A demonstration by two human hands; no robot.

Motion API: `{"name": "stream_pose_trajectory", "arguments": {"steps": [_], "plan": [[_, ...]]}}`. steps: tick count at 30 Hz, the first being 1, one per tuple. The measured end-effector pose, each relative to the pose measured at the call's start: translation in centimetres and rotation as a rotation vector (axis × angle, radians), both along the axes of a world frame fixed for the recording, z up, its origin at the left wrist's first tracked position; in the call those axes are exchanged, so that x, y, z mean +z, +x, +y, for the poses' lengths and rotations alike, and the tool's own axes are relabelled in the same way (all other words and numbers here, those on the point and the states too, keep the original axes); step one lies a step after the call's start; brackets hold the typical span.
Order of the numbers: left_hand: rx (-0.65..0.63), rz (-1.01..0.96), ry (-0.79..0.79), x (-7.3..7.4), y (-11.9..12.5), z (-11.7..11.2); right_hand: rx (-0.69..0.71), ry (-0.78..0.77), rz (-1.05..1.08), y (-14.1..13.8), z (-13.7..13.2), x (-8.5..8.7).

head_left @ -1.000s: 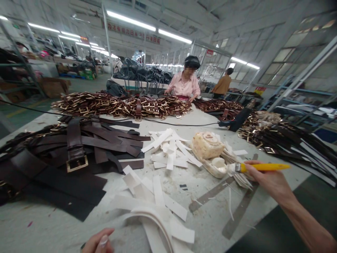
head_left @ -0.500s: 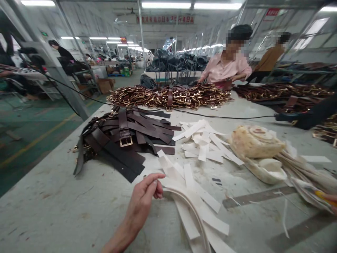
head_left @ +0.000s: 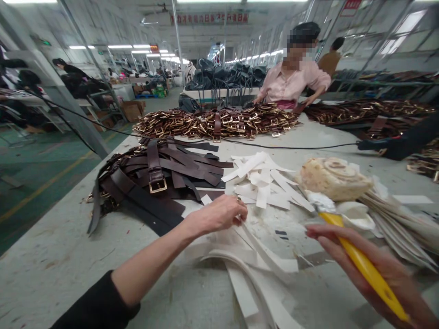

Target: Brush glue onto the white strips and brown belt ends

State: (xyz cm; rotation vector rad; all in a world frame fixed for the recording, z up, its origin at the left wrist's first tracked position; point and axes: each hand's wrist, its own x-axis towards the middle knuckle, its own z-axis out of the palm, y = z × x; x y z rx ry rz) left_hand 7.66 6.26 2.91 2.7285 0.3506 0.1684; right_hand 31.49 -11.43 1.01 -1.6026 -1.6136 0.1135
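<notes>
My left hand is closed in a pinch on the end of a white strip, which trails down to the right over other loose white strips. In my right hand is a brush with a yellow handle, its whitish, crusted head pointing up and to the left. The brush head is just in front of a cream-coloured, crusted tub. Beyond my left hand, more white strips lie in a loose heap.
Dark brown belt pieces with buckles are piled at the left. A long heap of buckled straps lines the back, before a person in a pink shirt. A black cable crosses the table. Long pale strips lie at the right.
My left hand has moved right and away from me, and now holds up a white strip end. My right hand has come in from the right edge with the brush raised.
</notes>
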Motion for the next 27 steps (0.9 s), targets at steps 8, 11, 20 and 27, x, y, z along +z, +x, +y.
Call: {"name": "stream_pose_trajectory", "arguments": {"steps": [8, 11, 20, 27], "plan": [[0.063, -0.140, 0.283, 4.4, 1.6, -3.3, 0.155, -0.136, 0.135, -3.1, 1.3, 1.8], [0.109, -0.338, 0.255, 2.1, 2.7, -4.3, 0.169, -0.179, 0.212, -1.9, 0.2, 0.2], [0.196, -0.468, 0.141, -3.8, 5.0, -4.6, 0.114, -0.117, -0.031, -0.5, -0.6, -2.5], [0.330, -0.547, -0.345, -3.6, 5.9, -4.8, 0.111, -0.075, -0.188, 2.0, -0.9, -4.8]]}}
